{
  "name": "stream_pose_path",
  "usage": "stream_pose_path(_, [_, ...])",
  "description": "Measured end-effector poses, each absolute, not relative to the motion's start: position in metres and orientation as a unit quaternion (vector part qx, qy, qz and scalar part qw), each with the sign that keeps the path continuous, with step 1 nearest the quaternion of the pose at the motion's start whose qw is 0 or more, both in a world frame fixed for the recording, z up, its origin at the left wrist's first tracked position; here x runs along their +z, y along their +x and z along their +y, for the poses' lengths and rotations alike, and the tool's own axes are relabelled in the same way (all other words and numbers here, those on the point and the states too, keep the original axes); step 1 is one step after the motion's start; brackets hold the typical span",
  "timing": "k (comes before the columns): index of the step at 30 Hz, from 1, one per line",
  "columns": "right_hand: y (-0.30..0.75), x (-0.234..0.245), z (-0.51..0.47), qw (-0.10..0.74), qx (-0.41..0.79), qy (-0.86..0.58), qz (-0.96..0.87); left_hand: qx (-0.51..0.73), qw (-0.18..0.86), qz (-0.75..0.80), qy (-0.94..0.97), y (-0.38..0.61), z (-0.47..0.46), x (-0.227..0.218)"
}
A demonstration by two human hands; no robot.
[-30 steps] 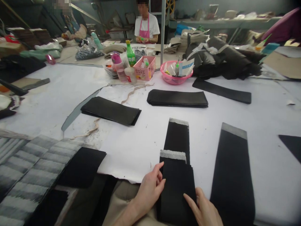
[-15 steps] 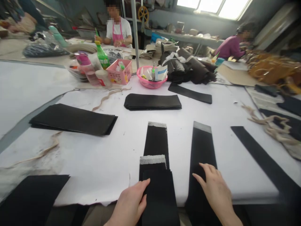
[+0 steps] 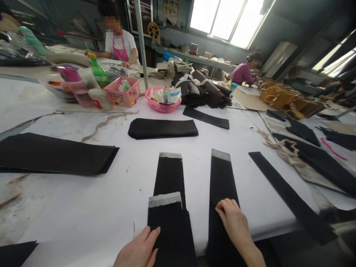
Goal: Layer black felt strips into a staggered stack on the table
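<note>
Low in the frame the left hand (image 3: 137,252), fingers together, lies flat against the short black stack (image 3: 171,230) and the right hand (image 3: 236,227) rests half-curled on the long black strip (image 3: 222,178) beside it; both pieces overhang the near edge of the surface (image 3: 83,207), so a sloppy drag could pull them off.

No writing here can be read for certain. Far ahead of the left hand (image 3: 137,252), across the counter (image 3: 83,207), a pink box (image 3: 122,92) carries yellow and red print on its front, too blurred to make out. The label on the green bottle (image 3: 99,72) beside it is illegible. Far ahead of the right hand (image 3: 233,222), a white-and-blue packet (image 3: 174,95) in the pink bowl (image 3: 162,108) shows print too small to read.
</note>
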State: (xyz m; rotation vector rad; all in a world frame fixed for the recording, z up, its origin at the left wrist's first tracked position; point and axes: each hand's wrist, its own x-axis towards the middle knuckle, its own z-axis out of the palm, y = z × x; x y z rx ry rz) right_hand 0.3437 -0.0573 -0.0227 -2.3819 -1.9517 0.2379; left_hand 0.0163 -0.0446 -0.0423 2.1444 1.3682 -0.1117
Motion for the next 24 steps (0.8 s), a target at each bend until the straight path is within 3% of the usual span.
stream_pose_path(7, [0.347, -0.022, -0.050, -0.009, 0.067, -0.758, -0.649, -0.031, 0.304, 0.505, 0.807, 0.015, -0.039, -0.024])
stream_pose_path(16, [0.373, -0.006, -0.052, 0.126, 0.172, -0.764, -0.609, 0.036, 0.286, 0.484, 0.826, 0.016, -0.031, -0.014])
stream_pose_path(24, [0.327, -0.024, -0.128, -0.011, 0.113, -0.657, -0.745, 0.039, 0.302, 0.443, 0.843, 0.034, -0.032, -0.004])
